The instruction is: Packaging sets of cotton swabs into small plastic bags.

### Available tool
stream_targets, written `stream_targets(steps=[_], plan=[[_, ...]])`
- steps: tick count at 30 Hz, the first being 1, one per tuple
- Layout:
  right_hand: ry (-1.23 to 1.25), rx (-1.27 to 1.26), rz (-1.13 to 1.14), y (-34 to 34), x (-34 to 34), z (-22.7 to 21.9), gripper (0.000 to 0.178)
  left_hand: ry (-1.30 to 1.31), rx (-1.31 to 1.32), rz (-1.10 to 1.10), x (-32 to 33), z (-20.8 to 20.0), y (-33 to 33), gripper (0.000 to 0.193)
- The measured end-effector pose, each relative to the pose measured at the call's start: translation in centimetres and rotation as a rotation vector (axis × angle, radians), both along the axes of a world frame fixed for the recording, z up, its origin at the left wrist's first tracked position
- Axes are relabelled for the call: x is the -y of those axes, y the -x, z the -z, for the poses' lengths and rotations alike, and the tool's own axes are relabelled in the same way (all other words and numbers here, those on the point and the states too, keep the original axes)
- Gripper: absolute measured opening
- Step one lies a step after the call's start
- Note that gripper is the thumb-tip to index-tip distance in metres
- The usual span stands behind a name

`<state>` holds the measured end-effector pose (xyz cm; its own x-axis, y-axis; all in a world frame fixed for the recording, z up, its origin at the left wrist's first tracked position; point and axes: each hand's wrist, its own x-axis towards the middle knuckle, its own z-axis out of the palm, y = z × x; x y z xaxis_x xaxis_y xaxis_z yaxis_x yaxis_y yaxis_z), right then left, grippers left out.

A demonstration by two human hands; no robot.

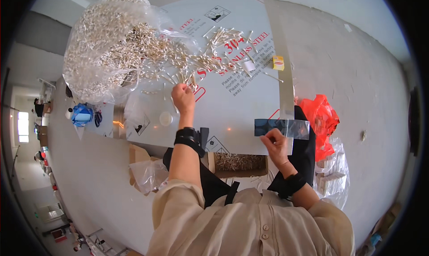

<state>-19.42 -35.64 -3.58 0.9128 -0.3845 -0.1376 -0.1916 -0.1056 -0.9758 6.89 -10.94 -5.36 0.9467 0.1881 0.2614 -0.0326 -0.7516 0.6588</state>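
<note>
At the cotton swabs [172, 55], my left hand [182, 96] curls; my right hand [276, 145] bends inward; either grip I cannot tell. Best gather few, shafts parallel.

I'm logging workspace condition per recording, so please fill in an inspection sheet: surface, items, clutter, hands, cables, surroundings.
Surface: grey tabletop with red and black print.
Work items: clear bag of cotton swabs; loose swabs spread beside it; open box of swabs below the near edge; dark strip at the near right corner.
Clutter: small yellow box near the right edge.
Hands: left hand at the loose swabs; right hand at the dark strip; grip unclear for both.
Cables: nothing seen.
Surroundings: grey floor; red bag and clear bag of white packs at right.
</note>
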Motion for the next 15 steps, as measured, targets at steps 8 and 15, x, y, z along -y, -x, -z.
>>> stream_targets(steps=[8, 15], plan=[[0.153, 0.024, -0.104, -3.6, -2.1, 1.0, 0.018, -0.421, -0.097, 0.047, 2.3, -0.9, -1.6, 0.016], [0.309, 0.120, -0.119, -4.9, -1.5, 0.0, 0.017, -0.331, -0.048, 0.561, 5.9, -0.4, 6.8, 0.010]])
